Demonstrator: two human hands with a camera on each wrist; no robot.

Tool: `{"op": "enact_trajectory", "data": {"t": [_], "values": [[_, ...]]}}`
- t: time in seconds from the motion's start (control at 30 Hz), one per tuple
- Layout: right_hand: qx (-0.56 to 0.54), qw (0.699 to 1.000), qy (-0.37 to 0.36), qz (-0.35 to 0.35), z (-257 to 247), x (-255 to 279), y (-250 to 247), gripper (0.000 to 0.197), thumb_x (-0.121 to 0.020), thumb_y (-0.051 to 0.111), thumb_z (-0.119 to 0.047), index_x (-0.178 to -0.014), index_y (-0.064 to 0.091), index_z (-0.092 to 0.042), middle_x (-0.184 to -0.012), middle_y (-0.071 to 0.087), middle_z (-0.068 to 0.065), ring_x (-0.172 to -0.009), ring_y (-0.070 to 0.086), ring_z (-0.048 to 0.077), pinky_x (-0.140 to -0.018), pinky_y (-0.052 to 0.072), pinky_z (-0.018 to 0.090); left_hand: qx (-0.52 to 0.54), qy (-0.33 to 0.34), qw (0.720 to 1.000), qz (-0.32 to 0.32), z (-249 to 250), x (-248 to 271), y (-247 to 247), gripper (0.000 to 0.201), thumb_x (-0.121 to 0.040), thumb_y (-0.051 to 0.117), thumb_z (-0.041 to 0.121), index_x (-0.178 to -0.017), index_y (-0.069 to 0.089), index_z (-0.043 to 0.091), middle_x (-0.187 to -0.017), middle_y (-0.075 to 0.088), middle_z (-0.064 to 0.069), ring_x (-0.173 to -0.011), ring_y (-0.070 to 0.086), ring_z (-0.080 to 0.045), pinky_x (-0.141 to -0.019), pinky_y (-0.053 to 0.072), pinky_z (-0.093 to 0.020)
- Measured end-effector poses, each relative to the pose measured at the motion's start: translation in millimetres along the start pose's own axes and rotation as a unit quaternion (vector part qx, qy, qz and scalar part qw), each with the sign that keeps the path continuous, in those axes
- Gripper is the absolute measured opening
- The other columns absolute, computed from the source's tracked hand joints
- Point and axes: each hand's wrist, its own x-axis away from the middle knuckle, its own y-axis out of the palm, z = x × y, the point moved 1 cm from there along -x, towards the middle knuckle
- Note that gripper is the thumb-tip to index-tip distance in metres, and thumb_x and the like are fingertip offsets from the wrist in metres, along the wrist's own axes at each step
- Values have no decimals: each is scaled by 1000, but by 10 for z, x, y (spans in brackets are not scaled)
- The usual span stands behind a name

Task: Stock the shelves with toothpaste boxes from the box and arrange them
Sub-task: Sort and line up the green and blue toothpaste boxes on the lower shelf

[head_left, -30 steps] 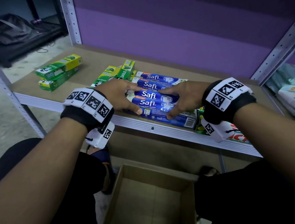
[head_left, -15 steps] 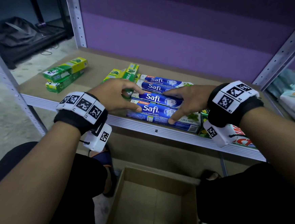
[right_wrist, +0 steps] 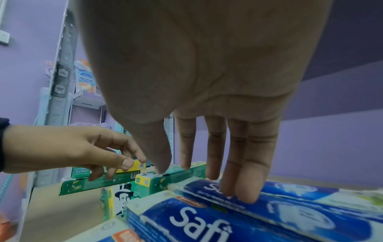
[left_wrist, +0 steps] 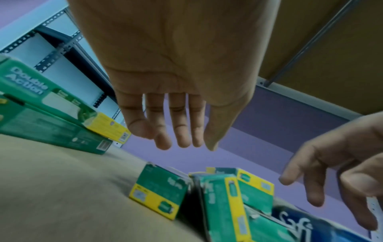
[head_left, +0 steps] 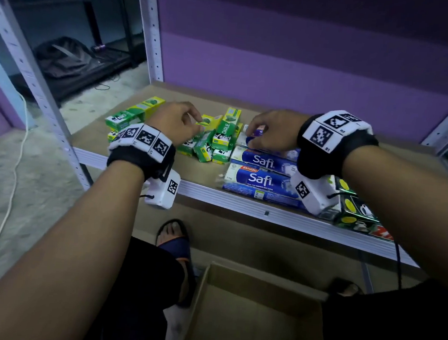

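- On the far left of the shelf (head_left: 128, 146) lie two long green-and-yellow Darlie boxes (head_left: 133, 113), one stacked on the other, with "Double Action" readable in the left wrist view.
- The left hand (head_left: 175, 124) hovers just right of that stack, above the shelf board; its fingers (left_wrist: 180, 131) hang straight and loose, a little apart, and it holds nothing.
- Below and ahead of its fingertips sits a jumbled cluster of small green-and-yellow Darlie boxes (head_left: 214, 142), some flat, some tipped on edge, leaning on one another; one shows a top-hatted figure in the right wrist view.
- Touching that cluster on its right is a row of blue Safi toothpaste boxes (head_left: 263, 161), lying flat side by side, lengthwise along the shelf, the nearest at the front lip.
- The right hand (head_left: 274, 132) is over the rear Safi boxes, fingers (right_wrist: 248, 180) extended downward, the outer tips resting on a blue box; it grips nothing.
- Further right, at the shelf's front edge, dark green boxes with yellow dots (head_left: 353, 209) are partly hidden by the right wrist's camera.
- Below the shelf, on the floor between the person's knees, stands an open cardboard box (head_left: 254, 317); the part of its inside that shows is bare.
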Motion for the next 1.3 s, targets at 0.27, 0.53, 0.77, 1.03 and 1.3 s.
{"op": "enact_trajectory", "data": {"t": [0.27,0.53,0.77,1.03,1.3], "values": [[23,1000,3,8,-236,-569,77,42,-96,53,-38,-138,49,-31,-143,51,0,-124,51,23,-88,36,23,-23,-77,995,-51,-287,-225,116,27,-81,75,37,-100,67,21,-82,66,3,-80,63,-18,-80,49,-29],[20,999,33,-3,-305,-871,207,53,-95,49,-55,-141,46,-30,-143,50,2,-104,52,24,-86,37,26,16,-79,991,-103,-388,-335,175,41,-80,79,33,-117,65,23,-90,64,3,-80,63,-17,-83,54,-32],[-8,1000,14,-14,-340,-914,236,39,-95,53,-46,-130,55,-30,-136,53,-3,-115,53,22,-90,41,28,-12,-60,992,-107,-419,-278,52,36,-92,65,17,-126,65,29,-103,59,-5,-96,58,-17,-70,34,-14],[-116,992,36,27,-279,-896,243,24,-87,68,-44,-104,65,-28,-73,54,-13,-61,49,6,-54,41,23,-23,-85,994,-65,-374,-246,14,42,-70,85,33,-111,73,30,-99,66,0,-95,63,-16,-86,49,-25],[-185,981,47,46,-300,-795,248,20,-84,72,-37,-100,64,-31,-76,58,-8,-55,58,10,-53,51,24,-33,-80,996,8,-409,-224,-123,35,-77,80,26,-111,74,28,-102,68,-4,-88,58,-14,-80,41,-19]]}}
